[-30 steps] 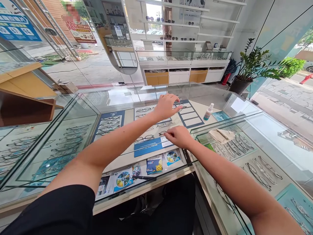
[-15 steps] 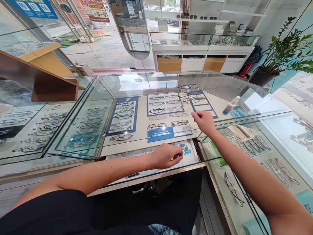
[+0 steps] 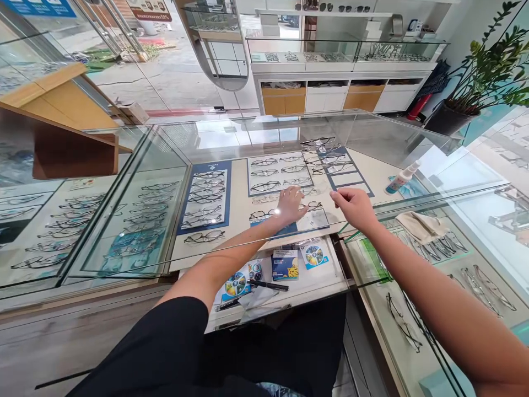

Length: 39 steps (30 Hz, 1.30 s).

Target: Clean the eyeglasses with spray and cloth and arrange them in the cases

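Observation:
My left hand (image 3: 291, 207) reaches out over the glass display case, fingers spread and holding nothing I can see. Just beneath it lie an eyeglass frame (image 3: 263, 214) and a blue-and-white card (image 3: 316, 220); whether glass separates the hand from them, I cannot tell. Closed with curled fingers, my right hand (image 3: 352, 207) hovers to the right, near a blue tray (image 3: 351, 172) of glasses. What it holds, if anything, is hidden. Below the case, an open drawer (image 3: 326, 278) contains a blue card with a yellow figure (image 3: 285, 264), disc-printed cards (image 3: 314, 255) and a black pen (image 3: 268, 285).
A spray bottle (image 3: 403, 177) and a beige cloth (image 3: 422, 226) are on the right. Rows of glasses fill a blue-edged tray (image 3: 206, 196) on the left. Glass panel edges run between the cases. A brown wooden panel (image 3: 74, 157) juts in at left; a potted plant (image 3: 450, 113) stands far right.
My left hand has moved forward from above the drawer to over the display case, and its fingers have spread. The drawer's contents now show. My right hand stays closed in nearly the same place.

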Each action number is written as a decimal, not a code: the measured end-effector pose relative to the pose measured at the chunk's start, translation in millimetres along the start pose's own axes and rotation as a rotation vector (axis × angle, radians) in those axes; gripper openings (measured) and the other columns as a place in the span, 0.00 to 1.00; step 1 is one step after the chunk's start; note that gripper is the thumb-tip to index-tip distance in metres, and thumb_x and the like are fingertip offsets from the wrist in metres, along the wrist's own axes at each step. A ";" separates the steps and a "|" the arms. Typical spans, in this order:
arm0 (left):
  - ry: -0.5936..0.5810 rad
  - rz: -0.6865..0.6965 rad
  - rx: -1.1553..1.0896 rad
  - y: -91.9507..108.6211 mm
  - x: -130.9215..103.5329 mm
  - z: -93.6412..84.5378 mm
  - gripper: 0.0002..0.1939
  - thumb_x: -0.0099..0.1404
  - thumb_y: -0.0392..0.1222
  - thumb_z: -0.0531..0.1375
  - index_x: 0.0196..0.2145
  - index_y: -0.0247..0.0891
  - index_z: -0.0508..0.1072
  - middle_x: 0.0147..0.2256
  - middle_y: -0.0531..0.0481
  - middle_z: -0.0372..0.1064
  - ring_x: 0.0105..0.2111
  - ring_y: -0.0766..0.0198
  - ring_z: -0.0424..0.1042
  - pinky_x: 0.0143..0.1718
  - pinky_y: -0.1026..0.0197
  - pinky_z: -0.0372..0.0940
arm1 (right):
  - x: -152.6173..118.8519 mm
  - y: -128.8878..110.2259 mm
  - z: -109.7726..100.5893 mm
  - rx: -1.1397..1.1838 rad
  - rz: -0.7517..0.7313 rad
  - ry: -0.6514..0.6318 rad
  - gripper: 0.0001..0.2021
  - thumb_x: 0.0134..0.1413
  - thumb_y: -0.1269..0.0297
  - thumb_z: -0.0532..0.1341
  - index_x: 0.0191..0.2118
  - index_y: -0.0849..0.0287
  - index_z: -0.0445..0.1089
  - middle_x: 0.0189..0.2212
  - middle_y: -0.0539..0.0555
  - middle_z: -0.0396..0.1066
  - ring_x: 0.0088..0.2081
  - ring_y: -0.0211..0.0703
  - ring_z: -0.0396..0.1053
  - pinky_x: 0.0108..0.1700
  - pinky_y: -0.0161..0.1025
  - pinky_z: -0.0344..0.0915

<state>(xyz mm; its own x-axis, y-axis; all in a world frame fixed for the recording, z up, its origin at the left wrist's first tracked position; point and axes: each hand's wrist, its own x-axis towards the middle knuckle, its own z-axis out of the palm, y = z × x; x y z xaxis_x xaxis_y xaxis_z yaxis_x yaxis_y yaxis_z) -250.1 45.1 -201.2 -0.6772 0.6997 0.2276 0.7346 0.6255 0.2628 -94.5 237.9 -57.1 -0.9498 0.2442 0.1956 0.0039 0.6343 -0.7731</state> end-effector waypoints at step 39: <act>-0.233 -0.034 0.141 43.3 -17.5 -54.0 0.15 0.74 0.36 0.57 0.47 0.37 0.84 0.54 0.29 0.79 0.62 0.34 0.65 0.58 0.33 0.56 | 4.2 2.2 3.8 -0.034 0.033 -0.014 0.25 0.64 0.41 0.57 0.21 0.52 0.65 0.17 0.46 0.54 0.25 0.41 0.55 0.32 0.42 0.50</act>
<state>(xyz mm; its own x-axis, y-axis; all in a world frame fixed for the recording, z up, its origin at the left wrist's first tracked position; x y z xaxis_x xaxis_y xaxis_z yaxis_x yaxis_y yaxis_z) -208.7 41.2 -143.2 -0.6856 0.7279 -0.0055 0.7213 0.6804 0.1293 -99.7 237.6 -60.2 -0.9533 0.2552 0.1614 0.0459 0.6506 -0.7580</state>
